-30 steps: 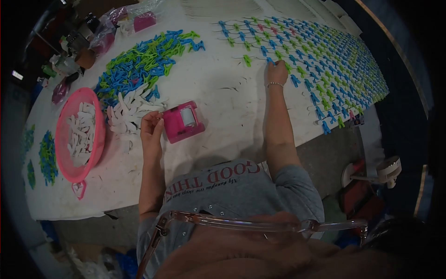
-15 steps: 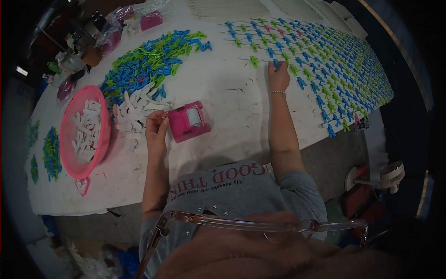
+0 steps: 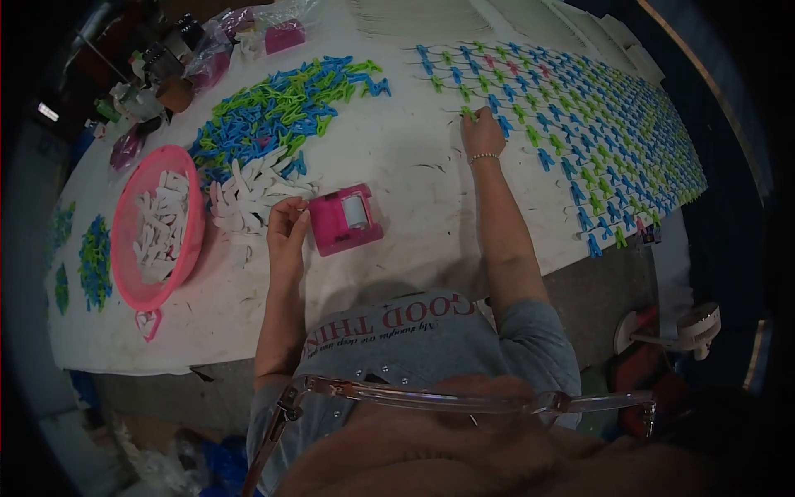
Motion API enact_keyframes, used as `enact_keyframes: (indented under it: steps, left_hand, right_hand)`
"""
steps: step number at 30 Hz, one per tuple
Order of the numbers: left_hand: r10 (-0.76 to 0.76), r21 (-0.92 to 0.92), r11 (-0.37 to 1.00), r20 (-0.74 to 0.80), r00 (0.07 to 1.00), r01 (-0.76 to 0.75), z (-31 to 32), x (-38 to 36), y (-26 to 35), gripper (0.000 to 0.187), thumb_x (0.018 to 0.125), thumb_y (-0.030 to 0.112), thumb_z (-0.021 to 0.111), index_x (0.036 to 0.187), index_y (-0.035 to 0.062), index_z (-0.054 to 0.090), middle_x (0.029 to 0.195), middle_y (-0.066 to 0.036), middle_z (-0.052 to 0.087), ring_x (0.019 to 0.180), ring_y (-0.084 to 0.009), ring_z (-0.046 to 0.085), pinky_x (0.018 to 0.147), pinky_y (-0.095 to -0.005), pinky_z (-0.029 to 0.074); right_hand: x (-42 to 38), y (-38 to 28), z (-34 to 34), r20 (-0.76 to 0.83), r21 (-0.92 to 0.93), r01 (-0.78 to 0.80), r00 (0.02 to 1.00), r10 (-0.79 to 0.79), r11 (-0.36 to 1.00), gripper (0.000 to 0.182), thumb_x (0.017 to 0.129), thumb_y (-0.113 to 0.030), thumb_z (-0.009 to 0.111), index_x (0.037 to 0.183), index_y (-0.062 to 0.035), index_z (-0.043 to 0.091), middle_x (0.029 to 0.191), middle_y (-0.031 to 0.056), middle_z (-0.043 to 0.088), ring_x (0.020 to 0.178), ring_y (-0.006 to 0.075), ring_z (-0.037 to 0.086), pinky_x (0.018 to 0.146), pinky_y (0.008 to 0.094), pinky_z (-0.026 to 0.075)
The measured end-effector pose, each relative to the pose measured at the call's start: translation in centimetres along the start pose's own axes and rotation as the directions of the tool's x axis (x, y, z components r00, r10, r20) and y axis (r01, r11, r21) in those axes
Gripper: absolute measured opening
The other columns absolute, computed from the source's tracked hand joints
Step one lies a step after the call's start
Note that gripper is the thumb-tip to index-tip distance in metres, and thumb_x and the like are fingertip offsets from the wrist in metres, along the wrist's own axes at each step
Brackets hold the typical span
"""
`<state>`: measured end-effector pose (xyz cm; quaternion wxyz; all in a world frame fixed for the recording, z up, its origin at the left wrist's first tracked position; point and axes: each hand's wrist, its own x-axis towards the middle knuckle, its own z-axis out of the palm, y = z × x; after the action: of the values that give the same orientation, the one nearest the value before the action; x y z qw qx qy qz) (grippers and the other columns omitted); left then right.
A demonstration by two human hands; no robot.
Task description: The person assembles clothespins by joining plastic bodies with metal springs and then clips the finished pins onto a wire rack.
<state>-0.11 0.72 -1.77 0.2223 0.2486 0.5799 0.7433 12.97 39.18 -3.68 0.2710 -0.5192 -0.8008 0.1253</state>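
Note:
My right hand (image 3: pixel 483 134) reaches to the near left end of the rows of clips, fingertips closed on a green clothespin (image 3: pixel 467 111). Blue and green clothespins (image 3: pixel 592 132) lie there in rows, with thin wire-like pieces sticking out from those along the left edge. My left hand (image 3: pixel 286 225) is closed in a pinch beside a pink holder with a whitish roller (image 3: pixel 335 240). What sits between those fingertips is too small to make out. Just left of this hand lies a heap of white, elongated pieces (image 3: pixel 248 190).
A large pile of loose blue and green clothespins (image 3: pixel 273 103) lies at the back left. Nearer, a pink basket (image 3: pixel 199 219) holds more white pieces. Smaller clip piles (image 3: pixel 95 265) lie at far left. Bottles and plastic bags (image 3: pixel 141 99) crowd the table's back corner.
My right hand has moved slightly left, from a blue clothespin to a green one at the row's end. My left hand stays in its pinch by the pink holder. The view has shifted slightly.

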Motion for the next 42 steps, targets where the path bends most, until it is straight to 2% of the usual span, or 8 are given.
enact_keyframes:
  steps: [5, 17, 23, 27, 29, 32, 34, 42]
  left_hand:
    - [0.011, -0.027, 1.0, -0.011, 1.0, -0.012, 0.5, 0.0, 0.4, 0.028, 0.088, 0.003, 0.059, 0.115, 0.005, 0.052, 0.106, -0.001, 0.056, 0.093, -0.008, 0.05, 0.088, -0.0228, 0.039]
    - [0.017, 0.002, 1.0, -0.041, 0.999, -0.017, 0.3, 0.2, 0.4, 0.026, 0.088, 0.005, 0.06, 0.113, 0.0052, 0.053, 0.105, 0.0, 0.056, 0.087, -0.0062, 0.047, 0.083, -0.021, 0.039]
    - [0.061, 0.001, 0.998, -0.201, 0.978, -0.062, -1.3, 1.0, 1.3, 0.024, 0.088, 0.006, 0.061, 0.111, 0.0044, 0.054, 0.099, 0.001, 0.057, 0.081, -0.0053, 0.048, 0.077, -0.0197, 0.04]
    - [0.172, 0.09, 0.984, -0.309, 0.935, -0.151, -3.8, 1.7, 3.8, 0.019, 0.089, 0.007, 0.061, 0.107, 0.0046, 0.057, 0.09, 0.002, 0.058, 0.077, -0.0044, 0.049, 0.072, -0.0185, 0.04]
    - [0.235, 0.165, 0.968, -0.319, 0.918, -0.191, -4.7, 2.5, 4.5, 0.017, 0.089, 0.008, 0.062, 0.105, 0.0039, 0.059, 0.087, 0.003, 0.058, 0.077, -0.0038, 0.05, 0.07, -0.0184, 0.041]
    - [0.296, 0.406, 0.896, -0.237, 0.925, -0.182, -5.6, 4.9, 5.1, 0.012, 0.088, 0.012, 0.063, 0.097, 0.004, 0.063, 0.083, 0.001, 0.061, 0.077, -0.0079, 0.054, 0.067, -0.0217, 0.043]
    - [0.282, 0.781, 0.605, -0.026, 0.959, -0.156, -5.3, 7.3, 5.5, 0.012, 0.086, 0.016, 0.063, 0.092, 0.0061, 0.067, 0.085, -0.005, 0.065, 0.08, -0.0175, 0.06, 0.066, -0.0297, 0.047]
    - [0.214, 0.981, 0.026, 0.18, 0.96, -0.19, -3.1, 15.5, 0.6, 0.022, 0.077, 0.029, 0.065, 0.088, 0.0097, 0.069, 0.091, -0.01, 0.066, 0.085, -0.0287, 0.062, 0.071, -0.0416, 0.051]
  right_hand:
    - [0.4, -0.4, -0.1, -0.036, 0.018, -0.163, 0.986, 0.164, 0.986, 0.033, 0.082, -0.039, 0.063, 0.098, -0.01, 0.06, 0.083, 0.0148, 0.068, 0.078, 0.0327, 0.066, 0.065, 0.0455, 0.05]
    - [0.9, -0.9, 0.1, -0.032, -0.007, -0.239, 0.971, 0.239, 0.971, 0.034, 0.082, -0.039, 0.063, 0.099, -0.0108, 0.06, 0.091, 0.0155, 0.068, 0.085, 0.0329, 0.066, 0.069, 0.045, 0.051]
    - [-0.4, -0.8, 0.5, -0.194, 0.114, -0.13, 0.969, 0.15, 0.985, 0.044, 0.079, -0.044, 0.067, 0.099, -0.0081, 0.051, 0.083, 0.0169, 0.067, 0.078, 0.0362, 0.065, 0.066, 0.0446, 0.049]
    - [-2.8, -1.4, 0.7, -0.047, 0.218, 0.007, 0.999, 0.004, 0.976, 0.041, 0.08, -0.043, 0.067, 0.094, -0.0075, 0.053, 0.076, 0.0137, 0.065, 0.07, 0.033, 0.063, 0.063, 0.0418, 0.048]
    - [-4.3, -2.3, 1.2, 0.041, 0.375, 0.157, 0.982, -0.185, 0.914, 0.037, 0.083, -0.04, 0.067, 0.086, -0.0052, 0.056, 0.068, 0.0098, 0.06, 0.061, 0.0225, 0.058, 0.059, 0.0333, 0.046]
    - [-6.5, -4.6, 1.4, 0.113, 0.518, 0.219, 0.941, -0.32, 0.827, 0.03, 0.085, -0.034, 0.066, 0.082, -0.0059, 0.056, 0.062, 0.006, 0.057, 0.055, 0.0172, 0.054, 0.054, 0.0322, 0.043]
    - [-7.4, -5.3, 1.3, 0.145, 0.462, 0.268, 0.918, -0.37, 0.845, 0.028, 0.085, -0.033, 0.066, 0.082, -0.0072, 0.056, 0.06, 0.0046, 0.056, 0.054, 0.0166, 0.053, 0.053, 0.0319, 0.043]
    - [-7.2, -4.4, 1.5, 0.195, 0.443, 0.332, 0.871, -0.451, 0.833, 0.021, 0.087, -0.033, 0.062, 0.085, -0.0128, 0.055, 0.058, 0.0044, 0.057, 0.054, 0.0238, 0.057, 0.051, 0.0369, 0.043]
